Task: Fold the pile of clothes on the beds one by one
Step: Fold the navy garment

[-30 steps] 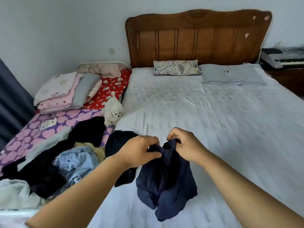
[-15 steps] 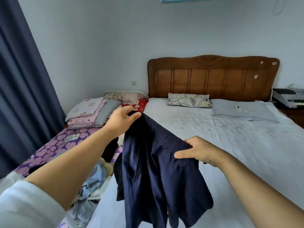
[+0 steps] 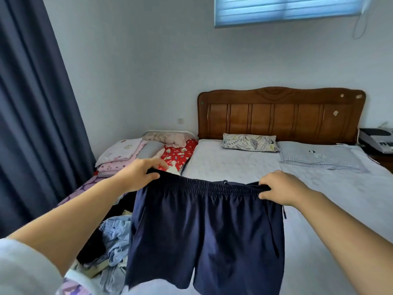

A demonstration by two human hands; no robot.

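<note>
A dark blue curtain (image 3: 32, 107) hangs at nine o'clock. A blue blind (image 3: 285, 9) covers the window at twelve o'clock. Below it stands a wooden headboard (image 3: 280, 116), with a leaf-print pillow (image 3: 248, 142) and a grey checked pillow (image 3: 319, 157) side by side before it. At three o'clock sits a keyboard (image 3: 376, 140). Folded pink bedding (image 3: 121, 155) is stacked at ten o'clock, near a wall socket (image 3: 180, 121).
</note>
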